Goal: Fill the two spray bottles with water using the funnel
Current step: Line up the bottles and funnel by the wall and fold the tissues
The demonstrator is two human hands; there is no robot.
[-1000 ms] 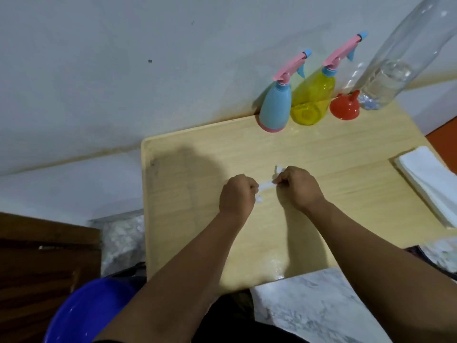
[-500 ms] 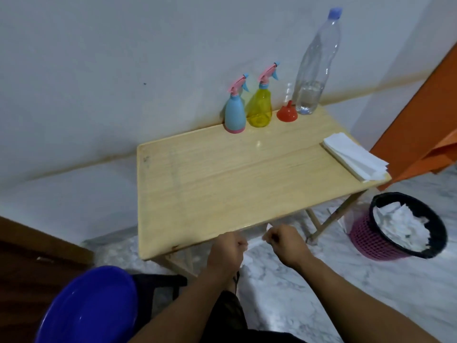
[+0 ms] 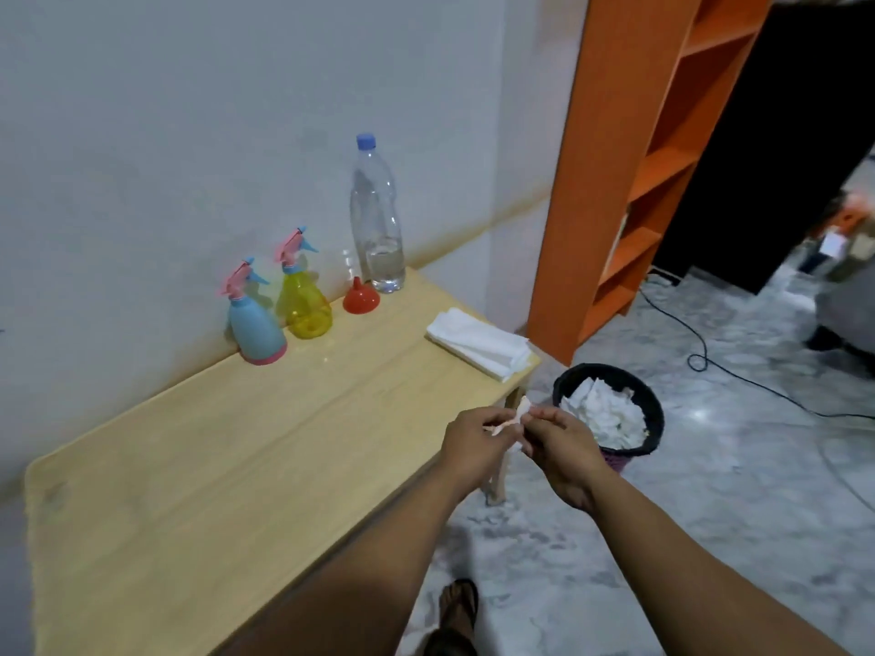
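- Two hands meet off the table's front edge: the left hand and the right hand each pinch one small crumpled scrap of tissue between them.
- The blue spray bottle, yellow spray bottle, red funnel and water bottle stand in a row along the wall on the table.
- A bin with white paper sits on the floor just beyond the hands.

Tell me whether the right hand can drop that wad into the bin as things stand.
Probably yes: the right hand pinches the tissue wad together with the left hand, close beside the open-topped bin, and nothing stands between them.
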